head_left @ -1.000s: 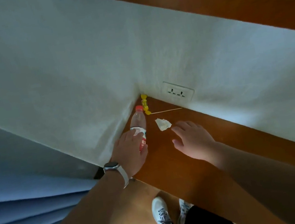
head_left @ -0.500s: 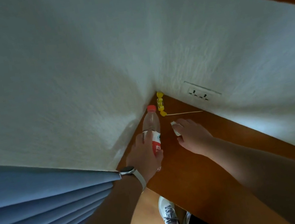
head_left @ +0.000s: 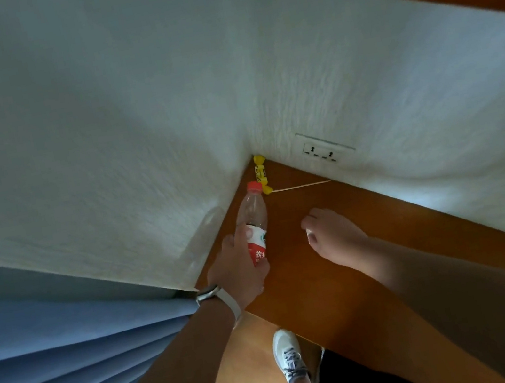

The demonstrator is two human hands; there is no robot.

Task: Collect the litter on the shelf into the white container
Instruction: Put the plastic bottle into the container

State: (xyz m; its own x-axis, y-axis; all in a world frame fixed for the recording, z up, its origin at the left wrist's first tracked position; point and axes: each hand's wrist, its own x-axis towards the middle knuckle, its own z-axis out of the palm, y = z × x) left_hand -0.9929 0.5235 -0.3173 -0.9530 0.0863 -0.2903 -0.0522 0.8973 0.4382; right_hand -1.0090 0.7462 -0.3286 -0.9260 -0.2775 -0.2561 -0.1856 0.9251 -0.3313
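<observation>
My left hand (head_left: 241, 267) is wrapped around a clear plastic bottle (head_left: 253, 211) with a red cap and red-white label, lying on the brown wooden shelf (head_left: 346, 293) beside the left wall. My right hand (head_left: 333, 234) is closed into a fist over the spot where a crumpled white paper scrap lay; only a sliver of white (head_left: 309, 232) shows at the fingers. A yellow candy wrapper (head_left: 261, 174) lies in the corner behind the bottle cap. A thin white stick (head_left: 301, 186) lies along the back wall. The white container is out of sight.
White textured walls meet at the corner. A wall socket (head_left: 325, 151) sits just above the shelf on the back wall. A blue curtain (head_left: 71, 358) hangs at the left. My white shoes (head_left: 288, 357) stand on the wood floor below the shelf edge.
My left hand has closed around the bottle. My right hand reached the paper scrap and closed over it, so the scrap is now hidden. The camera has shifted.
</observation>
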